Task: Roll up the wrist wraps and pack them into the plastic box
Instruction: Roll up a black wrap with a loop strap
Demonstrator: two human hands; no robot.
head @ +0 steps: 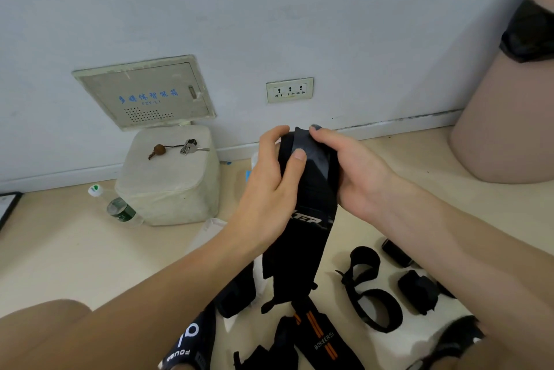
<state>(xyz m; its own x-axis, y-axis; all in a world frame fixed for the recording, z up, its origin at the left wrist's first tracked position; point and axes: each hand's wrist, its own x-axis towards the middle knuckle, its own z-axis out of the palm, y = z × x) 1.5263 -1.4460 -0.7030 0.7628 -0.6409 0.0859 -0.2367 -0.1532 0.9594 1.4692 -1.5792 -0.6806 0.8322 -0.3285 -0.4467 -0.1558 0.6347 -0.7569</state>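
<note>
Both hands' curled fingers (295, 156) grip, apparently rolling, the black wrap (308, 189)

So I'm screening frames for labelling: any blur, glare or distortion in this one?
Head view: soft even light, no glare; wide-angle bending tilts the wall panel; both hands, left hand and right hand, and the wrist wrap are fairly sharp; bottom-edge wraps look soft.
</note>
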